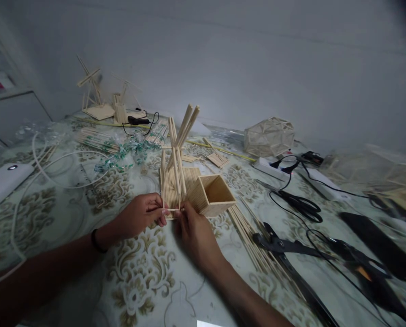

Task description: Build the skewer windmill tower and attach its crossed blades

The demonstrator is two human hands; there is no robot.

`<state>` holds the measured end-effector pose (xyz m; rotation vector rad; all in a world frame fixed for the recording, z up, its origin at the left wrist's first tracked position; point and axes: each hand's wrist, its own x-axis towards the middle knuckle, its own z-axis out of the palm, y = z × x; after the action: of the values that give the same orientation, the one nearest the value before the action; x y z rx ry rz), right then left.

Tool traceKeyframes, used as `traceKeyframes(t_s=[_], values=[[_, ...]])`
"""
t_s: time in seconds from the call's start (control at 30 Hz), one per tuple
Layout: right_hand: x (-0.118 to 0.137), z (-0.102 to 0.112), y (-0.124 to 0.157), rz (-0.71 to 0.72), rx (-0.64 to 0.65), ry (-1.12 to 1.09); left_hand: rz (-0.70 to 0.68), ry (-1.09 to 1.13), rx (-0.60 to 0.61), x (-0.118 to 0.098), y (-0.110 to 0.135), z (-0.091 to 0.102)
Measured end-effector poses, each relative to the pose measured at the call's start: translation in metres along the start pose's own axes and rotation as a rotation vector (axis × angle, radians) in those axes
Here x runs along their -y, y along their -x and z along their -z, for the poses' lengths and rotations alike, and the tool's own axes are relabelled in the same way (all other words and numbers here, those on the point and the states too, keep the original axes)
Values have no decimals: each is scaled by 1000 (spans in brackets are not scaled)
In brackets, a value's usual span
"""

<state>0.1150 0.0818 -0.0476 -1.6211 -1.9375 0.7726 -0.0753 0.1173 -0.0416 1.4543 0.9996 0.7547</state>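
A model of thin wooden sticks stands in front of me. It has a flat stick base (191, 175), an upright frame of crossed sticks (177, 165) and an open-topped square stick box (201, 196) on its right. A short wooden stick (171, 210) lies crosswise at the front of the frame. My left hand (142, 214) pinches its left end, by the foot of one upright. At the other end, my right hand (194, 229) has its fingers closed on the same stick, close beside the box. The right fingertips are partly hidden.
Loose sticks (245, 236), black cutters (281, 245), scissors (303, 206) and what looks like a glue gun (366, 277) with its cord lie right. A power strip (274, 169) sits behind them. Plastic wrappers (128, 152) and a white cable (17, 227) are left; other stick models (99, 110) stand behind.
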Motion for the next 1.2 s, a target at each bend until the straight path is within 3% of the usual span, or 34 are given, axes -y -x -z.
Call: traceKeyframes(t_s=[0.23, 0.63, 1.2], values=[[-3, -2, -1, 39, -75, -35, -9, -78, -5, -4, 4, -1], [0, -1, 0, 18, -75, -160, -79, -318, -91, -8, 6, -2], [1, 1, 1, 29, -70, -170, -129, -369, -110, -8, 6, -3]])
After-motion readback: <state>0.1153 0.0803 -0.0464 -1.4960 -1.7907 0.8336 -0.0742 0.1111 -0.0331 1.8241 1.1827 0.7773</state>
